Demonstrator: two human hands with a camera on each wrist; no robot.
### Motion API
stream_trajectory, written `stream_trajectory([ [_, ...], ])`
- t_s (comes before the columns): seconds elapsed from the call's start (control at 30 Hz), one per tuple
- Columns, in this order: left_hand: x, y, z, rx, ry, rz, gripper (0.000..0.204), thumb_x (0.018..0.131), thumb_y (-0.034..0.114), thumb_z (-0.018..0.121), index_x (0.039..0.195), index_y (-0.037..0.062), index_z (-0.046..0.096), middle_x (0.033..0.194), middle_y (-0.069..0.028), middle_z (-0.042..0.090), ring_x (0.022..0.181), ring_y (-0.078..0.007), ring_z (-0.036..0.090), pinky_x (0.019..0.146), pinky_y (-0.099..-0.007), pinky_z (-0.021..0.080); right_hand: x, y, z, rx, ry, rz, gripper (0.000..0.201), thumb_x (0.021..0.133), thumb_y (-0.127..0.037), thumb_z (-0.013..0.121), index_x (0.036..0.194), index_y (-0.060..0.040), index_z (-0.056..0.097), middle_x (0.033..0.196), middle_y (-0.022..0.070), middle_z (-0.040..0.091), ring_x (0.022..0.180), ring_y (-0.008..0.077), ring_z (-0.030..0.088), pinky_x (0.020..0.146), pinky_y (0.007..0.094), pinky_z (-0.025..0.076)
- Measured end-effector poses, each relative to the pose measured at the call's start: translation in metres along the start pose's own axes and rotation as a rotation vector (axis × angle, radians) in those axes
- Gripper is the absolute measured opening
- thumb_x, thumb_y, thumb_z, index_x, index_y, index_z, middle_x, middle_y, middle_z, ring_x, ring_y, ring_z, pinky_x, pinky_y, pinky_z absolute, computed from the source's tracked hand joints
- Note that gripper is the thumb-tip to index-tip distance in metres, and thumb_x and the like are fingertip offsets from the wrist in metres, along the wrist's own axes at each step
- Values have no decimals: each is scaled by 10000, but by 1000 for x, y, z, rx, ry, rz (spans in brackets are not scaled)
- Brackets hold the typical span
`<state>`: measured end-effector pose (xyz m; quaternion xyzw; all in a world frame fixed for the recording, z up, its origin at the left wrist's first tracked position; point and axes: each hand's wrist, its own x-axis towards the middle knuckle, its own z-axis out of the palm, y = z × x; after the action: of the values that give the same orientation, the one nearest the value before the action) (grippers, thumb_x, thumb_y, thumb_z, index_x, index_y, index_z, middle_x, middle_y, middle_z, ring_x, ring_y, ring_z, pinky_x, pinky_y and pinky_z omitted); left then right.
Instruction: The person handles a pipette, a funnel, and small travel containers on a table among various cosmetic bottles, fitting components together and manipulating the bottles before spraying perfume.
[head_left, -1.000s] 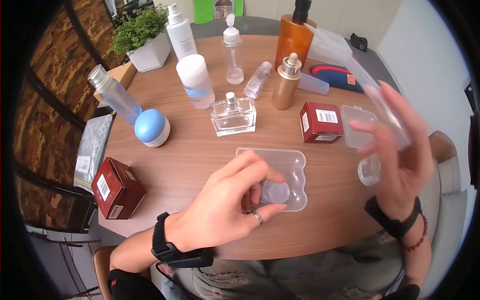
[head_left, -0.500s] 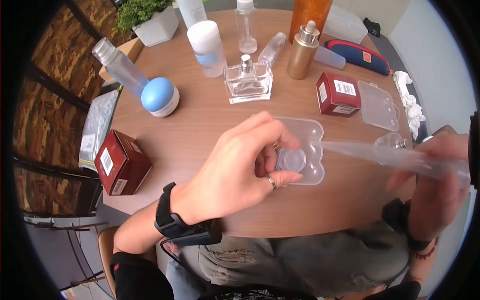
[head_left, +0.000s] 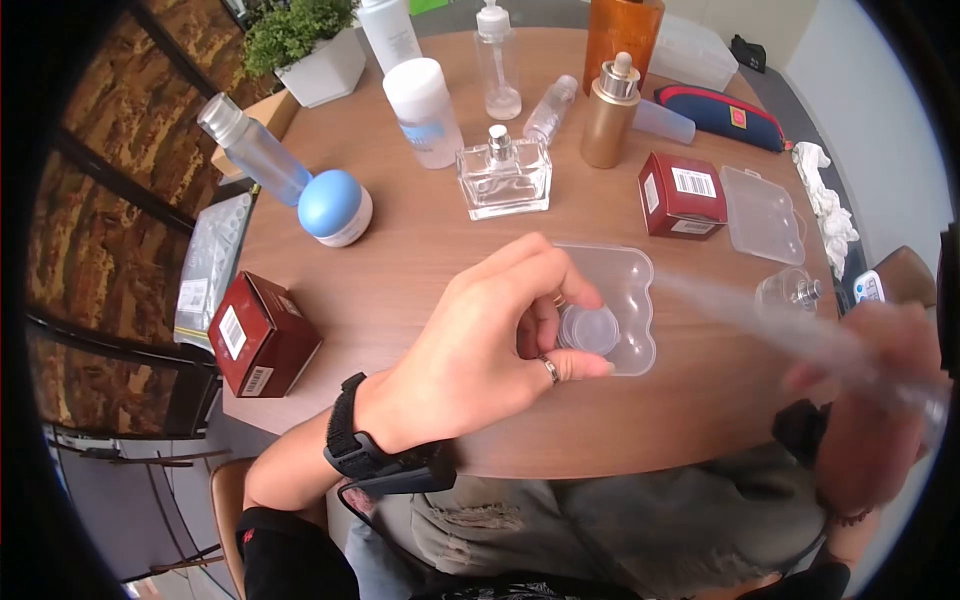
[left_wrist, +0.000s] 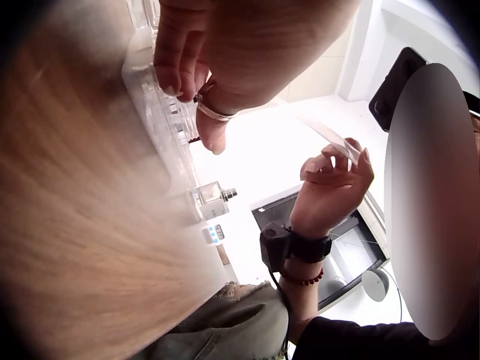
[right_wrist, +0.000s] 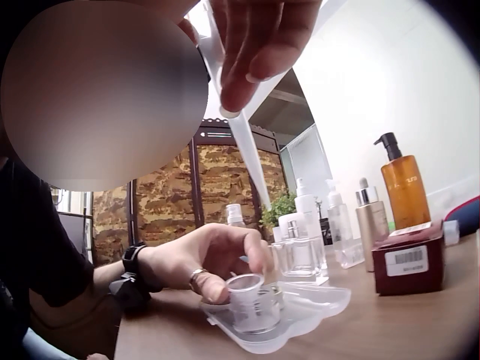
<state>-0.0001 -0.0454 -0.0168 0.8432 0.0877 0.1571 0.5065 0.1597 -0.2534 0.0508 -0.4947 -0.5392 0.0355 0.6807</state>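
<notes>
In the head view my left hand (head_left: 480,345) curls its thumb and fingers round a small clear round container (head_left: 590,329), which stands on a clear scalloped plastic tray (head_left: 637,272). The right wrist view shows a cup-like piece (right_wrist: 246,294) at the thumb, partly over clear ribbed walls. Blurred at the right, my right hand (head_left: 875,400) holds a long translucent tapered piece (head_left: 775,325). Seen from the left wrist, that right hand (left_wrist: 330,195) is raised, with the piece (left_wrist: 319,127) between thumb and fingers; its tip points toward the left hand.
Behind the tray stand a glass perfume bottle (head_left: 505,182), a gold dropper bottle (head_left: 609,120) and a blue-lidded jar (head_left: 335,208). Red boxes sit left (head_left: 262,335) and right (head_left: 683,195). A clear case (head_left: 762,215) and small glass bottle (head_left: 785,292) lie at the right.
My right hand has moved lower and farther right with the translucent piece, whose tip now points left. The left hand keeps its hold at the container; the head view has shifted.
</notes>
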Motion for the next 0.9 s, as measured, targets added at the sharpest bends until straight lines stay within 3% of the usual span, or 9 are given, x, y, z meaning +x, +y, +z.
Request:
stream_trajectory([
  [0.13,1,1,2,59,5,-16,378,754,130,902,1024,24,661,933,-12,561,665,-63,538,606,-222,451,14,11,-15,-671,-25,127,337,1044,-151,434,1287,42,564,943,160,687,663,103,602,622,218,446],
  [0.23,3,5,1,70,-4,-89,365,775,83,882,1071,37,674,966,-18,564,670,-58,538,625,-220,450,18,26,-13,-527,19,157,314,1035,-169,471,1246,25,598,989,145,683,641,78,591,619,194,435],
  [0.33,5,2,-1,84,9,13,431,786,40,822,1185,13,660,960,-46,544,648,-69,535,575,-236,455,20,23,-10,-486,38,196,297,1031,-179,490,1223,11,614,1028,129,670,639,85,612,593,188,430],
  [0.43,6,7,-19,-128,113,-3,625,800,20,777,1395,47,586,1079,-33,521,712,-38,542,623,-214,457,21,17,-9,-416,55,171,289,1026,-183,499,1210,5,618,1019,122,667,653,91,618,580,190,427],
  [0.47,9,3,-25,-86,206,84,576,821,16,764,1373,32,598,1052,-14,526,745,-30,543,648,-197,451,20,15,-9,-409,52,151,287,1025,-187,501,1204,3,620,1011,120,668,651,93,616,579,192,426],
  [0.53,13,18,-36,-19,378,-26,476,850,22,754,1308,-1,623,977,27,516,785,-32,540,679,-201,459,17,11,-13,-397,52,136,286,1023,-191,502,1198,1,621,1003,118,669,648,96,613,579,193,424],
  [0.67,27,17,-47,497,350,76,527,845,49,758,1325,-63,572,1072,-85,585,912,-158,589,756,-285,521,12,9,-20,-397,-44,164,280,1018,-194,501,1192,-9,619,980,107,673,652,95,612,587,198,422],
  [0.73,29,11,-44,1006,251,276,603,842,72,759,1381,-48,518,1227,-183,593,1045,-302,601,880,-400,530,10,8,-23,-404,-65,171,278,1018,-195,499,1191,-12,618,977,104,675,659,94,612,591,200,421],
  [0.9,50,3,-57,768,133,141,636,834,80,770,1402,3,495,1235,-222,631,1119,-389,615,962,-459,498,7,5,-29,-371,-59,198,267,1015,-185,504,1189,-15,614,983,99,680,660,95,609,585,197,422],
])
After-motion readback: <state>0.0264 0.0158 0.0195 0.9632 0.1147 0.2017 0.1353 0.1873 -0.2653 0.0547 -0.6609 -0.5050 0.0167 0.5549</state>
